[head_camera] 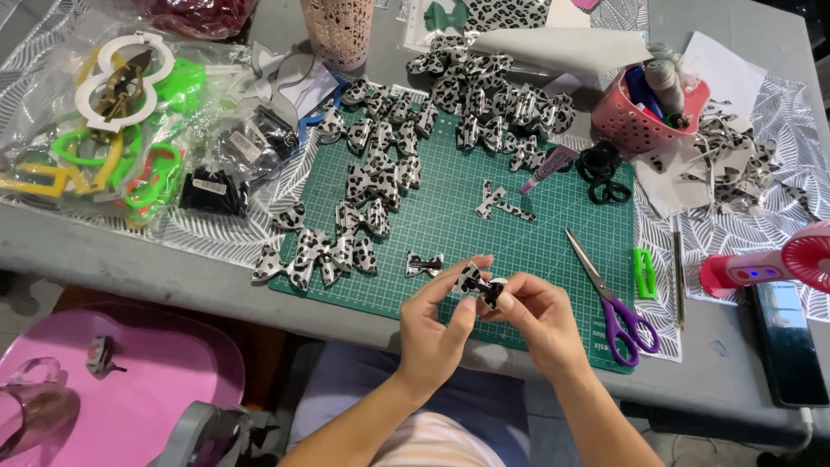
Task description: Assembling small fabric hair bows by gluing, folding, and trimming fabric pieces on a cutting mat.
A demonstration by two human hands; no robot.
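Bow [481, 285] — small black-and-white spotted one, held up just over the near edge of the green cutting mat [484, 233], between both hands. Left hand [437, 333] pinches its left side w/ thumb and forefinger; right hand [538, 318] grips the right side, fingertips closed on it. A dark bit shows at the middle, maybe a clip, but too small to tell.

Handling, as a guess: v. light, thin faux-leather or stiff fabric — loops flex but spring back, so it likely creases if squeezed hard. Probably not slippery, not breakable, though loops could come apart if pulled. Best hold looks like the centre knot, or the loop edges w/ fingertips only, as both hands do.

Nearby: another single bow [424, 263] lies on the mat just beyond the left hand, a cluster of finished bows [363, 207] further back, purple-handled scissors [616, 303] to the right, well apart from the hands. Pink basket [635, 121] at the far right corner of the mat.
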